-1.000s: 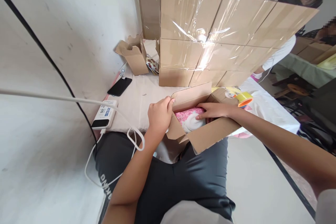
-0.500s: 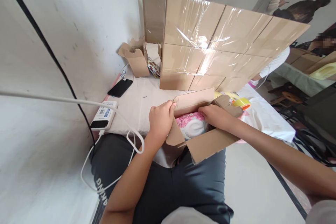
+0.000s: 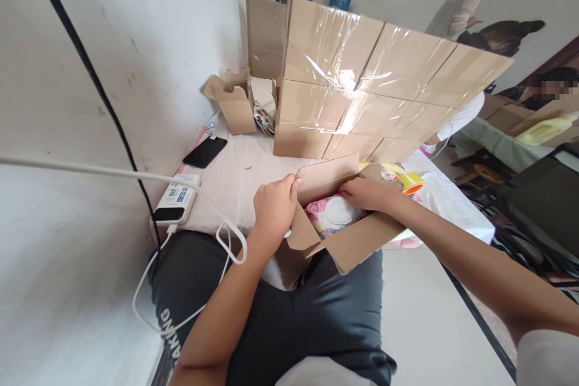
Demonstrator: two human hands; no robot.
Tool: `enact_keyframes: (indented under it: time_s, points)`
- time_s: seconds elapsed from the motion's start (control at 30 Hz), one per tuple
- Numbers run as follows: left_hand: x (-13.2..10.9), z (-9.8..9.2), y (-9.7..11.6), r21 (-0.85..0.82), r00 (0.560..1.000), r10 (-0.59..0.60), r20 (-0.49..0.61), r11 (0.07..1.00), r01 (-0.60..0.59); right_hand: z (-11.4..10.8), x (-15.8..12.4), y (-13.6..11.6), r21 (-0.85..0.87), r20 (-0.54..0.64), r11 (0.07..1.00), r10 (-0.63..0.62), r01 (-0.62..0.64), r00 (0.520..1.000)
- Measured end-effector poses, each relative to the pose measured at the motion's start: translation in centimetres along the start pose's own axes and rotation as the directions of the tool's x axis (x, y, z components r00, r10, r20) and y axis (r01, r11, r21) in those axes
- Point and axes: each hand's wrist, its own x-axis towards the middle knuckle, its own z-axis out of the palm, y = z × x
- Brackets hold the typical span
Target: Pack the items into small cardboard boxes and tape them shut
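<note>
An open cardboard box (image 3: 364,243) with its flaps spread sits at the table's near edge, above my knees. My left hand (image 3: 277,204) is closed on the box's left side, thumb at the rim. Inside lies a pink and white soft pack (image 3: 322,215) with a white oval lid. My right hand (image 3: 367,194) reaches into the box from the right, its fingers pressed together on the pack's upper edge; the fingertips are partly hidden.
Stacked boxes in clear film (image 3: 362,90) stand behind. A black phone (image 3: 205,152) and a white power bank (image 3: 178,199) with a cable lie left. Yellow tape (image 3: 411,182) is right of the box. Small open carton (image 3: 236,108) by the wall. People are at back right.
The pack now lies flatter in the box, with more of its pink and colourful front showing. My right hand has moved slightly left, and the whole view has shifted a little.
</note>
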Motion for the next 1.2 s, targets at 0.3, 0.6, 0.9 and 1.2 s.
enact_keyframes:
  time_s: [0.3, 0.6, 0.9, 1.2]
  points:
    - [2.3, 0.3, -1.2, -0.083, 0.999, -0.009, -0.04, 0.997, 0.006, -1.5, -5.2, 2.8, 0.39, -0.51, 0.819, 0.572, -0.42, 0.642]
    - [8.1, 3.9, -4.1, -0.851, 0.95, -0.309, 0.05, 0.484, 0.202, 5.6, -2.6, 6.8, 0.941, -0.272, 0.324, 0.558, 0.096, 0.784]
    - [7.4, 5.0, -5.8, -0.914, 0.913, -0.288, 0.29, -0.367, 0.174, 9.8, 1.4, 5.3, 0.758, -0.568, 0.57, 0.338, 0.317, 0.75]
    - [6.4, 7.8, -4.7, -0.936, 0.955, -0.144, -0.261, 0.28, -0.213, 12.8, 3.5, 5.0, 0.638, -0.769, 0.371, 0.359, 0.675, 0.529]
